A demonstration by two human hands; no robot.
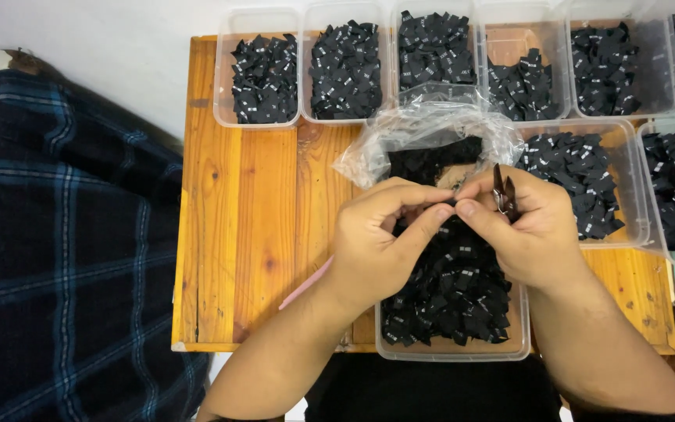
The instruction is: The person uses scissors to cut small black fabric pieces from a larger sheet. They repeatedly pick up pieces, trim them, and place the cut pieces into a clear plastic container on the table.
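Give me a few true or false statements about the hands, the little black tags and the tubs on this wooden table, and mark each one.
1. Both hands meet over a clear tub of black tags. True: the left hand and right hand pinch something small together above the near tub.
2. The right hand holds a small dark snipping tool. True: the tool sticks up from it.
3. The tubs along the far edge are empty. False: the far tubs hold black tags.
4. The table is white plastic. False: the table is orange-brown wood.
5. A clear plastic bag lies behind the hands. True: the bag is crumpled there.
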